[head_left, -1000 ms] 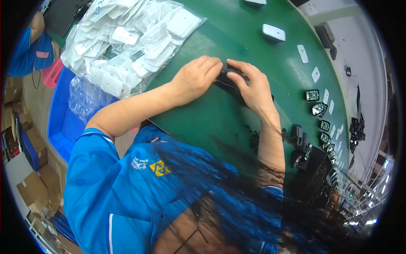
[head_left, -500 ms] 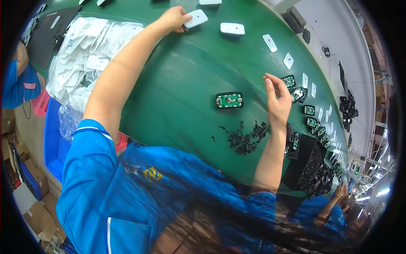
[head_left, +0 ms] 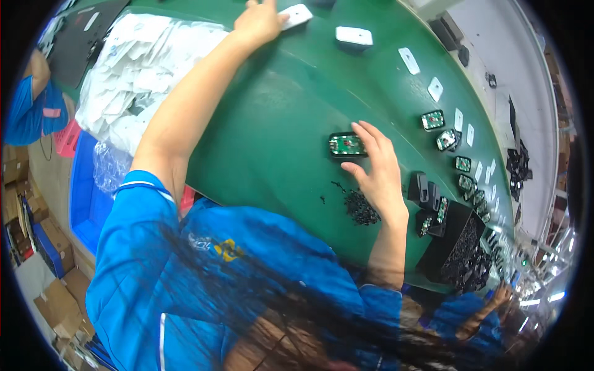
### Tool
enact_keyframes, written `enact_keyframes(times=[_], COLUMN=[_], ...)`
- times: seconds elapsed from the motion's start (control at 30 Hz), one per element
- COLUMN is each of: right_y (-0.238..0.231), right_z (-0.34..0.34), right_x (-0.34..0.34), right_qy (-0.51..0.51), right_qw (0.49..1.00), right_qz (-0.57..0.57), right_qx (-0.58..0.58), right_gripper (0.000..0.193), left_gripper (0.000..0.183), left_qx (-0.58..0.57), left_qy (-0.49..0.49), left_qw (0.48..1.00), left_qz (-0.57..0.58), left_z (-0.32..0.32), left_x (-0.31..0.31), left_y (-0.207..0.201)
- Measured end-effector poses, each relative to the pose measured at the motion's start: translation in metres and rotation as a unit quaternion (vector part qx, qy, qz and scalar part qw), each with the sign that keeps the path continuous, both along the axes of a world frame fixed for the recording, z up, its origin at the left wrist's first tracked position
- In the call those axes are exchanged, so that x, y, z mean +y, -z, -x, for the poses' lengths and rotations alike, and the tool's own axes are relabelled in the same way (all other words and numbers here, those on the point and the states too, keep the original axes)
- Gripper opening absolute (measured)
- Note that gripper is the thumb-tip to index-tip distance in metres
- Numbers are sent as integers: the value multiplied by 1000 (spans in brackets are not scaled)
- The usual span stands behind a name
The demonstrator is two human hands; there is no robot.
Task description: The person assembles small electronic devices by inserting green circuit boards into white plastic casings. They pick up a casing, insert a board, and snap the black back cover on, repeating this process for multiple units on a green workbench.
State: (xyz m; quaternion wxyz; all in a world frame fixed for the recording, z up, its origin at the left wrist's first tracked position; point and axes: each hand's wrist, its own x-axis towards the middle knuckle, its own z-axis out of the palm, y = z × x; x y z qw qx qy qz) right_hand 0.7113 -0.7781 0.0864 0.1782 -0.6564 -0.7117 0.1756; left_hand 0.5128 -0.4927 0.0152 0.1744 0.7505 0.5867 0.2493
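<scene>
1. Right hand (head_left: 381,176) has been moved to the black-cased board (head_left: 344,144), fingers parted.
2. White cover (head_left: 297,16) is touched by left hand (head_left: 258,26); grip cannot be told.
3. Black bits (head_left: 459,255) are held in the box (head_left: 440,243).

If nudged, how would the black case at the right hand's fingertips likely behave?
The black case looks rigid, so it probably slides whole. Lying flat, it seems unlikely to roll. Its green board shows uncovered, so parts may be fragile.

A: L arm (head_left: 189,102)?
B: Stretched far fwd; L hand (head_left: 258,26) at top edge of view, fingertips partly cut off.
A: R hand (head_left: 378,170)?
B: Nearer body, thumb & fingers apart, curved.
</scene>
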Motion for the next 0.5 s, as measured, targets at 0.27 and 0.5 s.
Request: enact_keyframes(times=[0.27,0.5], right_y=[-3,0], right_z=[13,23], right_x=[-21,-19], right_qy=[86,87], right_qw=[991,987], right_qz=[-89,-90], right_qx=[46,99], right_gripper=[48,33], left_gripper=[22,15], left_qx=[66,256], left_qy=[45,-37], left_qw=[985,962], left_qz=[-154,-93], left_z=[141,235], left_x=[-138,-185], left_y=[-119,-60])
